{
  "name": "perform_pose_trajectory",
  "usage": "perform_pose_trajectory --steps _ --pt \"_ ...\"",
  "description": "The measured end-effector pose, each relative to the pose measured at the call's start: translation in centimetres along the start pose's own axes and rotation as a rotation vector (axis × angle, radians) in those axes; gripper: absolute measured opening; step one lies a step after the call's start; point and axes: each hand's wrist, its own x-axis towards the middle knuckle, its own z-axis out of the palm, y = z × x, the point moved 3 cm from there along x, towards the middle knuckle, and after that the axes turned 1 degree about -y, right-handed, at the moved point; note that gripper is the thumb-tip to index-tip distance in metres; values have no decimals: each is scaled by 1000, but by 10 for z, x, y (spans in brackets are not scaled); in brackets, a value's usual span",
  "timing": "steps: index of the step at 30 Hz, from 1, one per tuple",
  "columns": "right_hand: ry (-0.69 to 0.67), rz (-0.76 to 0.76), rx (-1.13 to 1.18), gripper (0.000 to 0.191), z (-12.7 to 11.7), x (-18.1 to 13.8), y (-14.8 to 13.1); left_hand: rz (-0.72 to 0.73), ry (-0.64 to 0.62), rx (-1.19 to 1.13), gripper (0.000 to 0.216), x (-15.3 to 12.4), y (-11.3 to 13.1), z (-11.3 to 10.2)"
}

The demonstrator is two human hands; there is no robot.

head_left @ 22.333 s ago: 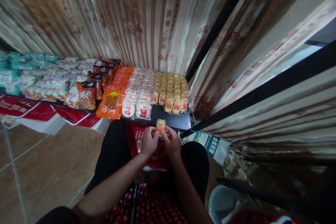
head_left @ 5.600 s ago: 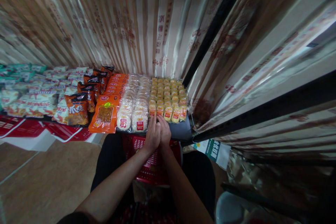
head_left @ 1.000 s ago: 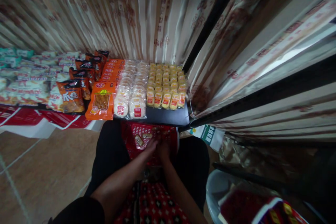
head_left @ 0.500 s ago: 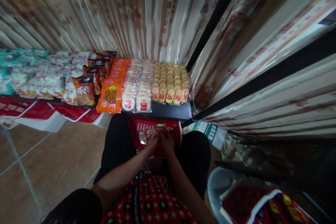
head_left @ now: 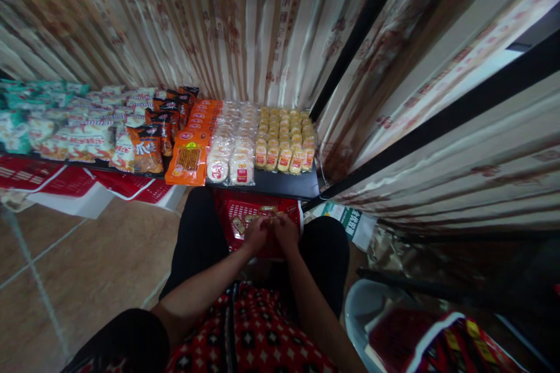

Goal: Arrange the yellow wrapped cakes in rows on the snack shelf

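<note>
At nine o'clock, tiled floor (head_left: pixel 65 262) runs under red-and-white cartons (head_left: pixel 65 186). The black surface (head_left: pixel 284 185) carries rows of snacks: green-and-white bags (head_left: pixel 26 122), brown bags (head_left: pixel 146 148), orange packets (head_left: pixel 189 158), white round cakes (head_left: pixel 230 157), then yellow cakes (head_left: pixel 284 143). A striped curtain (head_left: pixel 219 29) hangs behind, with a black post (head_left: pixel 363 29) at two o'clock. At six o'clock of the surface, the left hand (head_left: pixel 255 235) and right hand (head_left: pixel 287 233) meet fingertip to fingertip over a red basket (head_left: pixel 231 213) holding small packets (head_left: pixel 238 225); whether the hands pinch one cannot be told.
</note>
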Motion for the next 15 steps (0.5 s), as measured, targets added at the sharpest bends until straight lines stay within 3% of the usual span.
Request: perform_pose_trajectory --steps 15 --pt "-23 -119 -196 25 -23 9 -17 165 36 245 24 -19 36 -5"
